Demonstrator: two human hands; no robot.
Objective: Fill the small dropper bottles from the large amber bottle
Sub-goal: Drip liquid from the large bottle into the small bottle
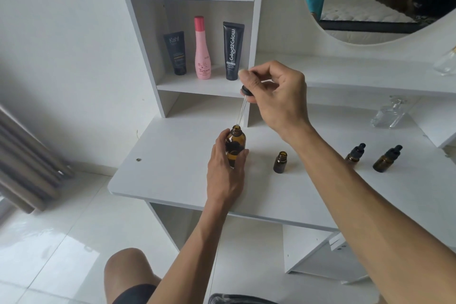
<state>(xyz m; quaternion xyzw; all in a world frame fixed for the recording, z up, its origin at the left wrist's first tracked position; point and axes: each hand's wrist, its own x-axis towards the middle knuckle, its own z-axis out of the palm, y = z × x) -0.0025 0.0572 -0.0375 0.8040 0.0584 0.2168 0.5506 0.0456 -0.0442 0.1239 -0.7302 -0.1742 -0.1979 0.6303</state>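
The large amber bottle [236, 142] stands upright and uncapped on the white desk [172, 170], and my left hand [225, 173] is wrapped around its body. My right hand [274, 91] pinches the black top of a glass dropper [241, 108] above it, the tip at the bottle's mouth. A small amber bottle [280, 162] stands open to the right. Two more small dropper bottles [354, 154] [386, 159] with black caps stand further right.
Two dark tubes [175, 53] [232, 50] and a pink bottle [202, 48] stand on the shelf behind. Clear glass bottles [389, 112] [445, 63] sit at the back right under a round mirror [380, 0]. My knee [128, 276] is below the desk edge.
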